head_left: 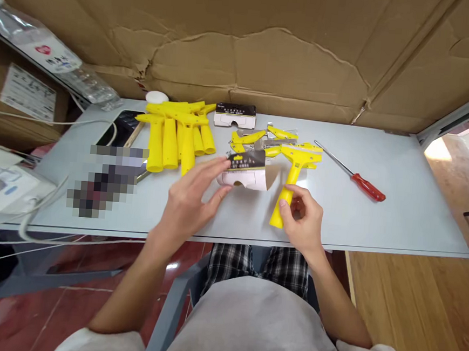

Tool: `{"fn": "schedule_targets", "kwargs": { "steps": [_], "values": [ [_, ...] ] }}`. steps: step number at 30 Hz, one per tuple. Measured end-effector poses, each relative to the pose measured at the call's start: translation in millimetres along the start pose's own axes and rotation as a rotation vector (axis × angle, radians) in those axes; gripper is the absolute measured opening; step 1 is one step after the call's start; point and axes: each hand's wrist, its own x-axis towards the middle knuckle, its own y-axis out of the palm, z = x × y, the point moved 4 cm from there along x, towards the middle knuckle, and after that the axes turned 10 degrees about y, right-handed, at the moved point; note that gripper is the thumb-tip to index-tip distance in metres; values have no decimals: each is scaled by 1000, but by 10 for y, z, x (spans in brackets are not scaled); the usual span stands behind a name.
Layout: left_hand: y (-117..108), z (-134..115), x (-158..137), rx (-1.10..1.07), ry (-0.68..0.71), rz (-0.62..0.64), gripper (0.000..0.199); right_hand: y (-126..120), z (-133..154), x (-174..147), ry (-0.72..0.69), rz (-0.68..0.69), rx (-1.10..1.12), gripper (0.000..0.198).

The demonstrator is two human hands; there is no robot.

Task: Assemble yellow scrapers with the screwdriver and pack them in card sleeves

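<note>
My left hand (194,196) grips the left end of a small black-and-white cardboard sleeve (248,175), thumb below and fingers above. The sleeve's right end gapes toward a yellow scraper (293,175). Around that scraper's handle my right hand (304,216) is closed, with the wide head pointing away from me. Behind the sleeve lie loose yellow and metal scraper parts (249,139). Left of them rests a pile of yellow scraper handles (170,143), partly behind my left hand's fingers.
A red-handled screwdriver (367,187) lies at the right. Another black-and-white sleeve (235,116) sits at the back against the cardboard wall (267,64). On the left are a plastic bottle (57,53), white cables, a power strip (10,187) and a blurred-out patch.
</note>
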Motion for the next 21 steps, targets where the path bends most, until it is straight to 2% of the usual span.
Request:
{"fn": "schedule_targets", "kwargs": {
  "steps": [4, 9, 14, 17, 21],
  "values": [
    [130, -243, -208, -109, 18, 10, 56, -155, -68, 102, -6, -18, -33, 29],
    [218, -398, -215, -186, 60, 56, 52, -426, -62, 409, 33, -12, -78, 33],
    [299, -550, -237, -231, 112, 138, 46, -557, 39, 621, 55, 5, -72, 36],
    [311, -563, -276, -224, 114, 134, 46, -564, 86, 662, 48, 32, -76, 36],
    [329, -462, -329, -182, 77, 128, 45, -524, 114, 719, 32, 62, -70, 38]
  ]
}}
